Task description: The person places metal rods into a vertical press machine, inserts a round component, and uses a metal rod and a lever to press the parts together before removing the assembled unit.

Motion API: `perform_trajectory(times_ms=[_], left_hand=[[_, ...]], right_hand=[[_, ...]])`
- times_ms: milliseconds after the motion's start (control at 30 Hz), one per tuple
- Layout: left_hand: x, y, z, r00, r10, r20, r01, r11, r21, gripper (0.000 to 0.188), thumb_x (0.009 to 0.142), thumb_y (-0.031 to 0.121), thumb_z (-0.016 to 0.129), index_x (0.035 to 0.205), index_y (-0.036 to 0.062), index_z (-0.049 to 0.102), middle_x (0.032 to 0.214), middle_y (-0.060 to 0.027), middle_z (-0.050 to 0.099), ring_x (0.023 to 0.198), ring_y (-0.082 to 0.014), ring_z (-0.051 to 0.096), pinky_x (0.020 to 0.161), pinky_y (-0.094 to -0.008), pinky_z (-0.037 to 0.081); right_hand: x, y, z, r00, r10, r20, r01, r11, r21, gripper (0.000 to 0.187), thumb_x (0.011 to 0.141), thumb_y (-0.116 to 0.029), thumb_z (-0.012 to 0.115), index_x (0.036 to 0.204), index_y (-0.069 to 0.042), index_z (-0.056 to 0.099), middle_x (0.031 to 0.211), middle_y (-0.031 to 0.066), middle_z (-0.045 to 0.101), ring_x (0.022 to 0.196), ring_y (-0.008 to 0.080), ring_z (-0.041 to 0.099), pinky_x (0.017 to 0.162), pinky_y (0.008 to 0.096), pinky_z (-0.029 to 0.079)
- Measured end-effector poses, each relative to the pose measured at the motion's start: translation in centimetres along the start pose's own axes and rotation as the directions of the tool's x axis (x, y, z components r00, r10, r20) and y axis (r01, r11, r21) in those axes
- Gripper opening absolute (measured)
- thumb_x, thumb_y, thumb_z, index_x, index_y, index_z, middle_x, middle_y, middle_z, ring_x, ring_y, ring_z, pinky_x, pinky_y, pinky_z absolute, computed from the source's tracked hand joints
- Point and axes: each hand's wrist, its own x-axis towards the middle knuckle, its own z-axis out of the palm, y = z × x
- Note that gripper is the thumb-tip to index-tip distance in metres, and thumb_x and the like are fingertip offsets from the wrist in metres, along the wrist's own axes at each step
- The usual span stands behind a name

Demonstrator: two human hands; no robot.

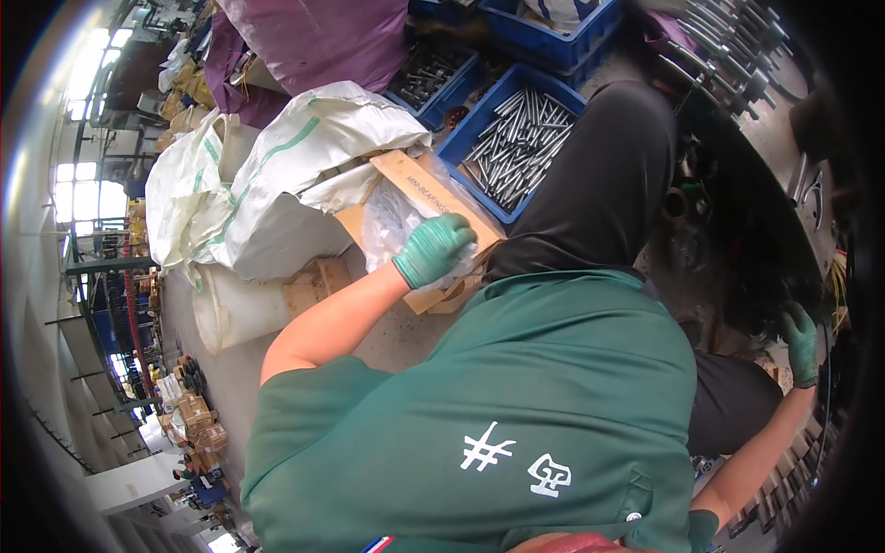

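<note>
My left hand (435, 251), in a green glove, is over an open cardboard box (419, 184) lined with a clear plastic bag (383, 221). Its fingers are curled in at the bag and the box's inner side. What they hold, if anything, is hidden. Far to the right, my right hand (800, 346), also gloved in green, is beside a dark, round-edged surface. Its fingertips blur into the shadow there, so their grip is unclear. Just beyond the box stands a blue crate (449, 147) filled with slim metal rods (524, 147).
White woven sacks (277, 175) crowd the left of the box, with a purple sack (318, 41) behind. More blue crates (553, 37) stand at the far side. Metal shafts (724, 51) are racked at the far right. My bent knee (599, 166) is beside the rod crate.
</note>
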Motion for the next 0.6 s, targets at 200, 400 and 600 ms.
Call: perform_trajectory(times_ms=[200,400,600], left_hand=[[-4.2,-2.2,2.8,0.881,-0.353,-0.314,0.189,0.873,-0.450,0.044,0.086,0.007,0.068,0.129,0.0066,0.059,0.127,-0.0163,0.063,0.110,-0.0325,0.066,0.088,-0.0431,0.056],[-8.9,-7.8,2.1,0.059,-0.393,0.918,0.998,0.059,-0.039,0.015,0.091,0.010,0.054,0.090,-0.0002,0.065,0.072,-0.0134,0.062,0.053,-0.0236,0.060,0.050,-0.0393,0.051],[-4.8,-9.2,6.4,0.305,-0.812,0.497,0.901,0.077,-0.427,0.019,0.091,0.014,0.055,0.093,0.0018,0.070,0.085,-0.0168,0.067,0.070,-0.0276,0.065,0.063,-0.0403,0.053]], right_hand=[[-0.1,-0.6,0.8,0.997,-0.048,-0.062,0.050,0.998,0.031,0.042,0.102,-0.025,0.066,0.135,0.001,0.062,0.110,0.0039,0.067,0.094,0.0142,0.059,0.083,0.0321,0.050],[0.1,0.1,0.3,0.997,-0.061,-0.050,0.062,0.998,0.022,0.040,0.102,-0.024,0.065,0.133,0.001,0.063,0.106,0.0037,0.065,0.089,0.0139,0.057,0.080,0.0331,0.049],[0.2,1.0,0.4,0.997,-0.007,-0.081,0.012,0.998,0.069,0.036,0.102,-0.021,0.065,0.131,0.000,0.064,0.107,-0.0004,0.066,0.090,0.0100,0.057,0.079,0.0270,0.048]])
